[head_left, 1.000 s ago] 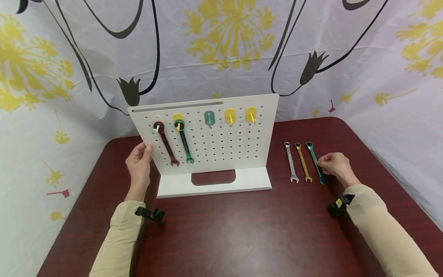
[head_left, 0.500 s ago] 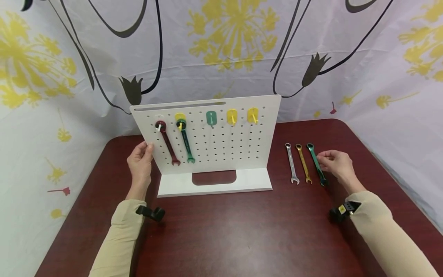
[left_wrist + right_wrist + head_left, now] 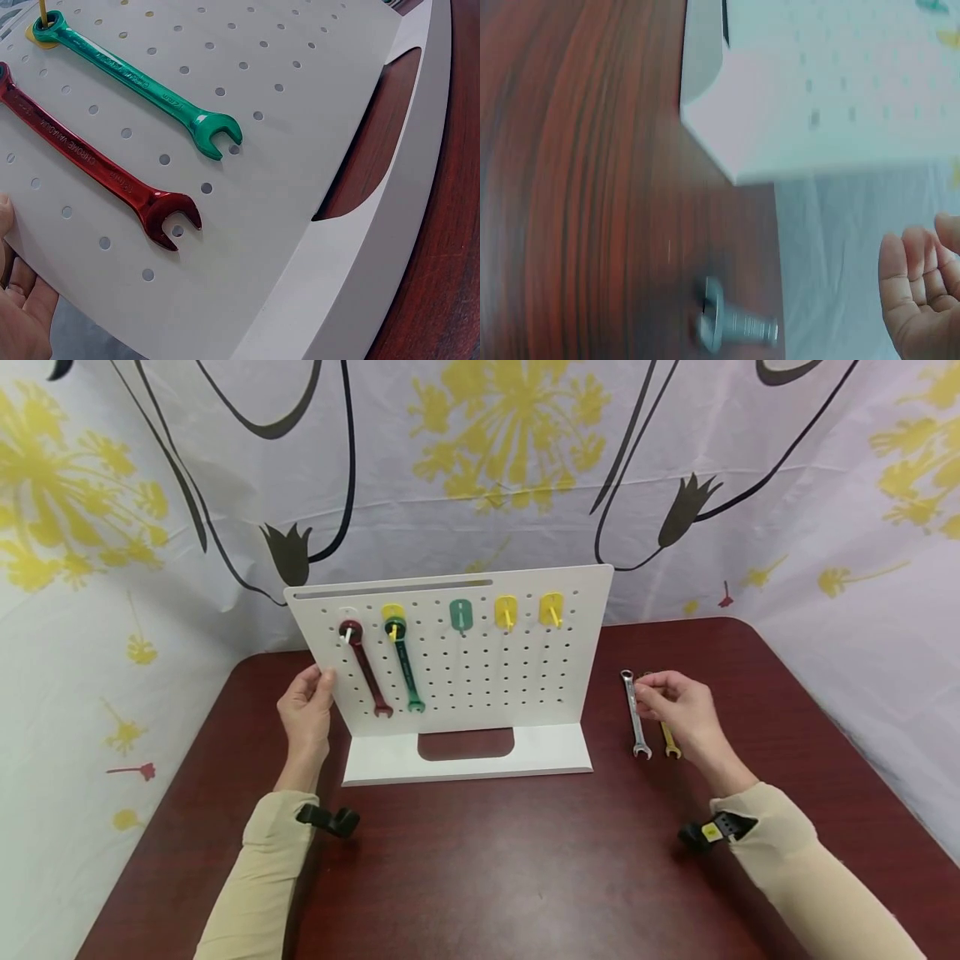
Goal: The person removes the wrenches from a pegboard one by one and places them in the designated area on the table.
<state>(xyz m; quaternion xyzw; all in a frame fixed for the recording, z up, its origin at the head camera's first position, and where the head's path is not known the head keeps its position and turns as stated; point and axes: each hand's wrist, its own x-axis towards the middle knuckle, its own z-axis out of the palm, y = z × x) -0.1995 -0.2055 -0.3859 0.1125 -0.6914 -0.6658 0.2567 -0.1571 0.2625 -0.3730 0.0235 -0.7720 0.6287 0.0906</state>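
My left hand (image 3: 306, 706) grips the left edge of a white pegboard (image 3: 487, 677), thumb on its front face. From the board's hooks hang a red wrench (image 3: 367, 672) and a green wrench (image 3: 406, 668); their open ends show large in the left wrist view. To the right of the board, my right hand (image 3: 682, 710) hovers over the wrenches on the table, fingers loosely bent. Its fingertips overlap the silver wrench (image 3: 634, 718). The yellow wrench (image 3: 670, 739) is partly covered by the hand. No tool shows in the right hand (image 3: 919, 289) in the right wrist view.
Three bare hooks remain on the board: a green hook (image 3: 461, 615) and two yellow ones, such as the rightmost yellow hook (image 3: 552, 610). The board's base stands on a dark red-brown table (image 3: 487, 860). A patterned cloth (image 3: 480, 460) hangs behind.
My right hand has moved left from the green wrench on the table to over the silver and yellow ones; that green wrench is now out of sight. The left hand stays put.
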